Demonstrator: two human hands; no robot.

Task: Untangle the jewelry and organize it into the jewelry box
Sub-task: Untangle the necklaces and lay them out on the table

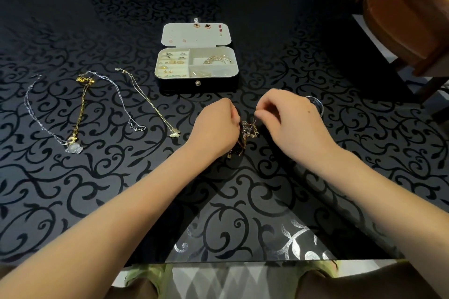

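Observation:
A knot of thin gold and silver chains [247,132] lies on the black patterned table [243,201] between my hands. My left hand [216,128] grips the knot's left side with curled fingers. My right hand [289,124] pinches a fine chain strand and lifts it just above the knot. Beyond them stands the open jewelry box [197,82], black outside and cream inside, with rings, earrings and a gold piece in its compartments. Several necklaces lie stretched out at the left: a silver one with a clear pendant [73,148], a gold one [81,109], another silver one [136,126] and a fine gold one [173,134].
A small glass dish [315,103] sits just behind my right hand. A wooden chair [408,19] stands past the table's right edge. The table's near edge runs across the bottom, above my knees.

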